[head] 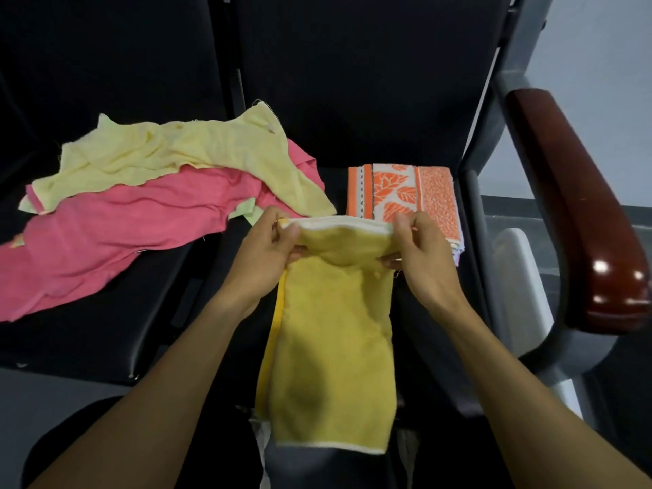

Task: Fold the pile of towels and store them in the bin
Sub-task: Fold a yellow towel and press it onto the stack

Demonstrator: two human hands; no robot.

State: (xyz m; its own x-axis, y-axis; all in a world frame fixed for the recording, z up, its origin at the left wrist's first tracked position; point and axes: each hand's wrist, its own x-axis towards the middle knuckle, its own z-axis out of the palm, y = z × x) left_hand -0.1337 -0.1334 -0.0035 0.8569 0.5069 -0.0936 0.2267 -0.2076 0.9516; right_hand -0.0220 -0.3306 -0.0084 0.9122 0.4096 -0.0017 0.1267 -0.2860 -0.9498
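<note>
A yellow towel (331, 340) hangs lengthwise in front of me, its top edge folded over. My left hand (268, 252) pinches its upper left corner and my right hand (420, 252) pinches its upper right corner. Behind the right hand lies a folded stack topped by an orange leaf-patterned towel (402, 192) on the black seat. To the left sits a loose pile: a pale yellow towel (169, 153) over a pink towel (106, 241), with a bit of light green cloth (247, 210) showing. No bin is in view.
The black seats (106, 340) have dark backrests behind them. A glossy brown wooden armrest (578, 213) on a grey frame stands at the right. A grey floor shows at the lower left.
</note>
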